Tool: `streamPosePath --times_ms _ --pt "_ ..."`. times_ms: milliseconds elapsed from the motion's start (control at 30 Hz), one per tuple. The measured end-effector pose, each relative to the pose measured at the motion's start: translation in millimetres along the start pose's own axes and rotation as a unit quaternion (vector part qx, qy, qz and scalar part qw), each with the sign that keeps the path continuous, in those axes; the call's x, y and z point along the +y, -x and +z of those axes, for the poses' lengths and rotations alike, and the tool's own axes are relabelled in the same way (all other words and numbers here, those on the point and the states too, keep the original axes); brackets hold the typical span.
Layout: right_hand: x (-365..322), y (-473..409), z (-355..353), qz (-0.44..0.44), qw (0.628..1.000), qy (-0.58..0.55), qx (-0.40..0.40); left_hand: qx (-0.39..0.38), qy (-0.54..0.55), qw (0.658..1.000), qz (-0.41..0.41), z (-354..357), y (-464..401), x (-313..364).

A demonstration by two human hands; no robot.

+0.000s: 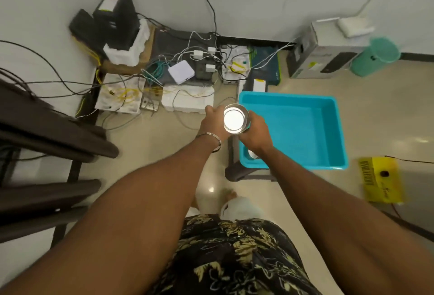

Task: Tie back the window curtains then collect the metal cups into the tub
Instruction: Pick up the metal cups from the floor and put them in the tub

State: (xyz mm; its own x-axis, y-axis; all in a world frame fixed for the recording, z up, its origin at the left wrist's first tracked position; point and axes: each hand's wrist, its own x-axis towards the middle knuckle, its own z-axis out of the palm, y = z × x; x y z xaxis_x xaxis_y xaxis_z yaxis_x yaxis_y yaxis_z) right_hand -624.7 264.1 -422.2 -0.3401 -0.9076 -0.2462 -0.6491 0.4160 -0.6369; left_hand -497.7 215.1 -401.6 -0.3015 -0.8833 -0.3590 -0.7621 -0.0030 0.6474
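Observation:
A shiny metal cup (235, 119) stands upright between both my hands, its mouth facing the camera, just over the left rim of the blue tub (303, 128). My left hand (212, 122) grips its left side and my right hand (254, 134) wraps its right side. The tub sits on a low dark stool (234, 168) on the floor. Another metal cup (252, 154) lies in the tub's near left corner, partly hidden by my right wrist. No curtains are in view.
A tangle of cables, chargers and white boxes (180, 71) lies on the floor by the wall. Dark furniture (47, 135) stands at the left. A grey box (324, 55) and a green bin (375, 57) stand at the right, a yellow box (380, 179) near the tub.

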Motion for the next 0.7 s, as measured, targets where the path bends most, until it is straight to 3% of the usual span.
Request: streamPosePath --times_ms 233,467,700 --pt "44.1 -43.3 -51.2 0.042 0.996 -0.071 0.017 -0.027 -0.046 0.998 0.023 46.7 -60.7 51.0" --pt "100.1 -106.6 -83.3 0.062 0.993 -0.085 -0.053 -0.049 -0.072 0.996 -0.018 101.2 -125.9 77.4" --pt "144.7 -169.9 -71.0 0.062 0.989 -0.067 -0.117 -0.092 -0.107 0.988 -0.065 128.5 -179.0 78.6"
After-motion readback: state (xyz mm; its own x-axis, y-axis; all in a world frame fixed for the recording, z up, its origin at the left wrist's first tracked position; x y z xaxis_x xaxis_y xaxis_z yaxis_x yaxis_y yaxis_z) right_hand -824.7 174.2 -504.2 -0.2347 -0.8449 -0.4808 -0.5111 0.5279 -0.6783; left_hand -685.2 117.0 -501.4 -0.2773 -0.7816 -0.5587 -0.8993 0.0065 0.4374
